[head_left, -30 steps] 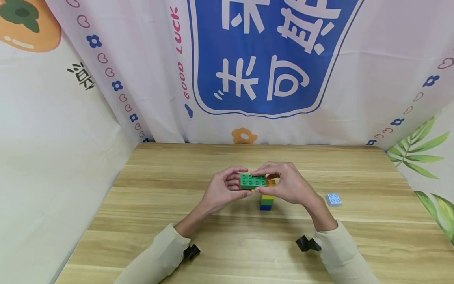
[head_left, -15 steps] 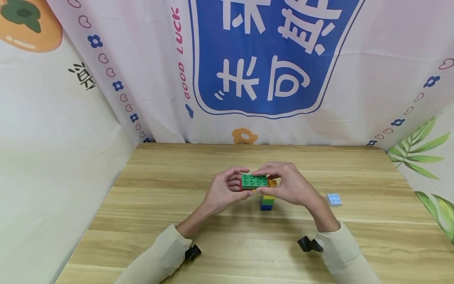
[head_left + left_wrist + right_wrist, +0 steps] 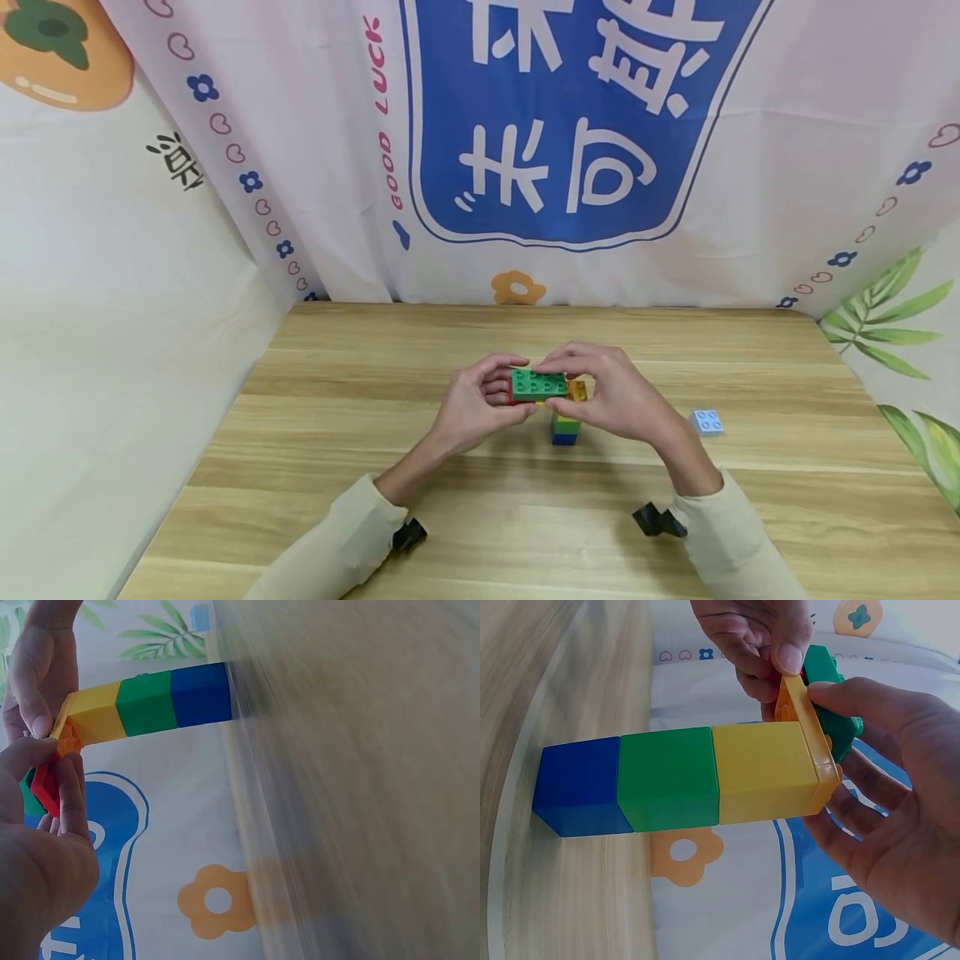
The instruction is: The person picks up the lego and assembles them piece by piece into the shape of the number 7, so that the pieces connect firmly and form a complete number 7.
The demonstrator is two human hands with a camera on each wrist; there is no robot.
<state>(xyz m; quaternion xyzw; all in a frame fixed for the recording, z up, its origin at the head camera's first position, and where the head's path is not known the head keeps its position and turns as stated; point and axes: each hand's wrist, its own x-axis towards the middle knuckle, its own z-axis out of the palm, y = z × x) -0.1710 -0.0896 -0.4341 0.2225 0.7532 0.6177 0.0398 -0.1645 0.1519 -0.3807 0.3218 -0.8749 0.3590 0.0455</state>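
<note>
A tower of blue (image 3: 581,787), green (image 3: 667,780) and yellow (image 3: 761,772) toy building bricks stands upright on the table. On top lies a thin orange plate brick (image 3: 810,739), jutting leftward past the tower. A long green studded brick (image 3: 538,385) sits above it, with a thin red brick (image 3: 46,786) under its left end. My left hand (image 3: 474,402) pinches the red brick between thumb and fingers. My right hand (image 3: 611,392) grips the green brick's right end, thumb in front and fingers behind.
A light blue brick (image 3: 707,422) with several studs lies on the wooden table (image 3: 510,533), right of the right hand. Black wrist-worn devices (image 3: 658,520) show beside both sleeves. A printed curtain (image 3: 337,208) rises along the table's back edge.
Both hands stay around the bricks, with the right fingers shifting only slightly. The whole head view drifts a few pixels; the tower stands as before.
</note>
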